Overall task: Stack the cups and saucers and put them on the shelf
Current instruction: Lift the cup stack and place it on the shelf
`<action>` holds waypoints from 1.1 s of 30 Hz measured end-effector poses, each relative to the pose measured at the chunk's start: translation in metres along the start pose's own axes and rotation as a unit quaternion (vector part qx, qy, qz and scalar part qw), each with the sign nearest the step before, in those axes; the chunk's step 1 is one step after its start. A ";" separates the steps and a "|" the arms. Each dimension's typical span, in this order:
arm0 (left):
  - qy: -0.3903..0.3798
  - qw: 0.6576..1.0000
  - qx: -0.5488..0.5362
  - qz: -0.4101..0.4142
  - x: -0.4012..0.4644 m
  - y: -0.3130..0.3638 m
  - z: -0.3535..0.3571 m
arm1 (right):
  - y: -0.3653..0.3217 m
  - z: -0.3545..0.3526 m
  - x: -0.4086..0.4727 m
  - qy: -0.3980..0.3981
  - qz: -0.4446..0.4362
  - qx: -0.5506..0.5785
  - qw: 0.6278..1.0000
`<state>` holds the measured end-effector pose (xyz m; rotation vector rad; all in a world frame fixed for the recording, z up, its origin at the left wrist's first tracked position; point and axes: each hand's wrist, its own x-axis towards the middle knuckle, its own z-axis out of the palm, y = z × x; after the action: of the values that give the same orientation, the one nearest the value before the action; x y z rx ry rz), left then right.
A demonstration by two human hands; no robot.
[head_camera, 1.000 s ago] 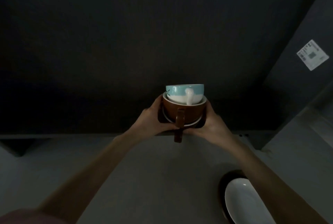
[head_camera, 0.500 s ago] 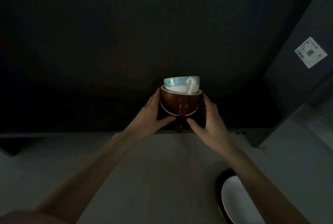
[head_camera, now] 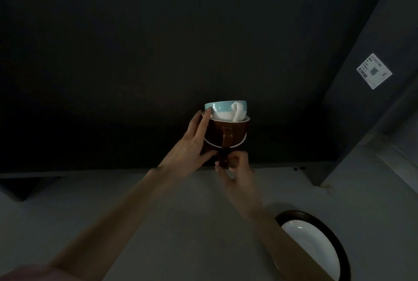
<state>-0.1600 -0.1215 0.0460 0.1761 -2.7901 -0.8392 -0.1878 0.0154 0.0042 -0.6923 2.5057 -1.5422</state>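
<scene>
A stack of cups stands inside the dark shelf opening: a blue-and-white cup nests in a brown cup, which sits in a lower brown cup with a white rim. My left hand lies flat against the stack's left side, fingers reaching up to the blue cup's rim. My right hand is at the base, fingers pinched on the lowest cup's handle. The lowest cup is mostly hidden by my hands.
A dark-rimmed saucer with a white centre lies on the grey counter at the lower right, partly behind my right forearm. A grey side panel with a white label rises on the right. The shelf interior is very dark.
The stack has moved slightly further up and into the shelf. My right hand left the stack's right side and dropped to the bottom handle; my left hand opened flatter against the side.
</scene>
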 end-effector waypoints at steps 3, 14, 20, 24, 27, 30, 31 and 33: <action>0.018 1.000 -0.008 0.000 0.000 0.003 0.004 | 0.002 -0.003 0.001 -0.008 -0.017 0.001 1.000; 0.048 0.998 -0.016 0.026 0.009 0.017 0.021 | 0.012 -0.030 0.004 -0.016 -0.067 -0.035 0.997; 0.046 0.997 -0.039 0.039 0.026 0.044 0.046 | 0.032 -0.060 0.009 0.003 -0.064 -0.027 0.998; 0.039 0.997 -0.052 0.044 0.042 0.066 0.066 | 0.047 -0.085 0.009 0.034 -0.047 -0.003 0.998; 0.036 0.996 -0.063 0.048 0.054 0.081 0.082 | 0.058 -0.102 0.012 0.055 -0.035 -0.010 0.998; 0.036 0.995 -0.069 0.055 0.067 0.095 0.097 | 0.071 -0.118 0.018 0.088 -0.024 -0.009 0.996; 0.038 0.995 -0.068 0.059 0.071 0.099 0.102 | 0.075 -0.123 0.019 0.096 -0.018 -0.004 0.995; 0.043 0.995 -0.068 0.063 0.078 0.105 0.110 | 0.082 -0.131 0.023 0.106 -0.013 0.002 0.994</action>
<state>-0.2679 0.0098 0.0291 0.0115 -2.6216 -0.9624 -0.2776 0.1432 -0.0019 -0.5900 2.6502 -1.7128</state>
